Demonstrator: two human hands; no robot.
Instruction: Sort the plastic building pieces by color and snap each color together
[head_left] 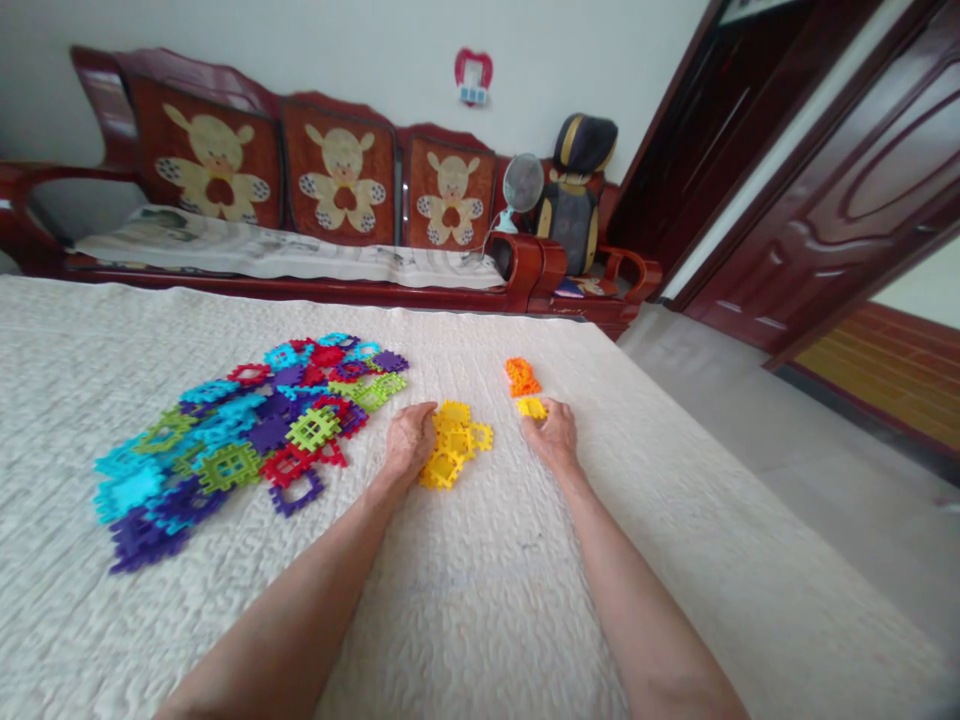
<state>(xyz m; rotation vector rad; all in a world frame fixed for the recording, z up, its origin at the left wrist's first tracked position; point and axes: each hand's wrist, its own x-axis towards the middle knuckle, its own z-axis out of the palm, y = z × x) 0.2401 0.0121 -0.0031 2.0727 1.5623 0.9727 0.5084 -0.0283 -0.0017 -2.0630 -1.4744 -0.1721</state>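
Note:
Several yellow interlocking pieces (454,445) lie in a small pile in the middle of the cloth-covered surface. My left hand (411,438) rests against the pile's left edge, its fingers curled; what they grip, if anything, is hidden. My right hand (553,432) is closed on a single yellow piece (532,408), held between thumb and fingers. Just beyond that piece sits a small orange cluster (521,376). To the left spreads a large heap of blue, purple, red and green pieces (270,432).
The white quilted cloth (465,620) covers the broad surface. Behind it stand a wooden sofa (360,288) with bear-patterned cushions, a small fan (523,183) and a chair with a massage pad (571,225). A dark red door (840,190) is at the right.

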